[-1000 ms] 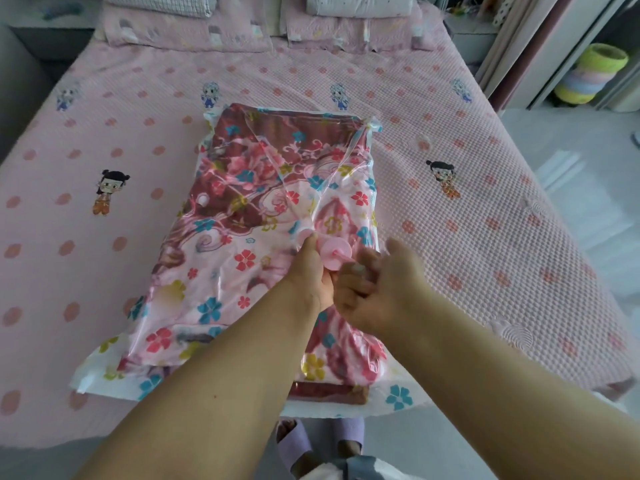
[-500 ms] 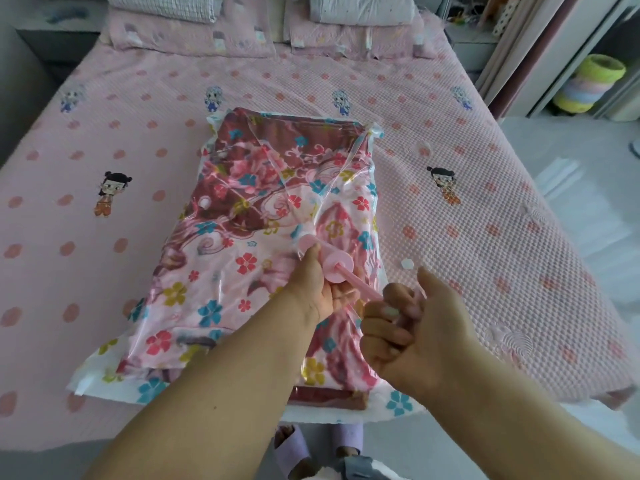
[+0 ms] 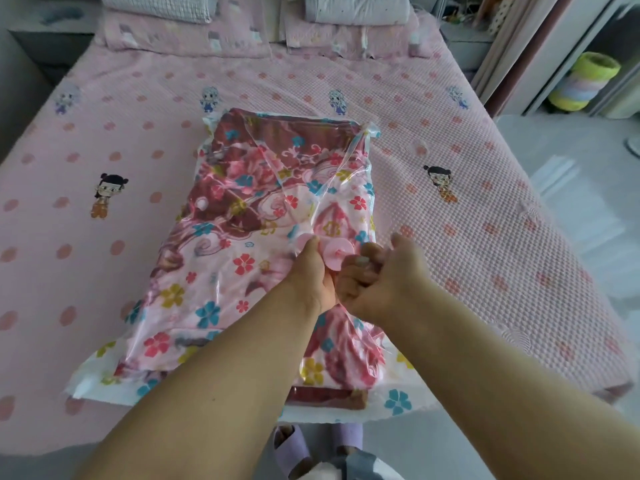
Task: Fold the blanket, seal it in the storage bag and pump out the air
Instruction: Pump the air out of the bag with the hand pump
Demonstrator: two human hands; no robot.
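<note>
On bed [image 3: 485, 237], storage bag [image 3: 242, 271] lengthwise

Soft, even daylight; brightest on the pale grey floor [image 3: 571, 161] at right, with no hard shadows. White glare streaks on the clear plastic storage bag [image 3: 277, 174]. Wide-angle distortion bends the pink dotted bed [image 3: 104, 109] edges; corners slightly soft, centre sharp.

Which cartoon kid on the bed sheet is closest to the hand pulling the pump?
The dark-haired cartoon kid right of the storage bag is closest to the right hand. The others sit farther off.
</note>
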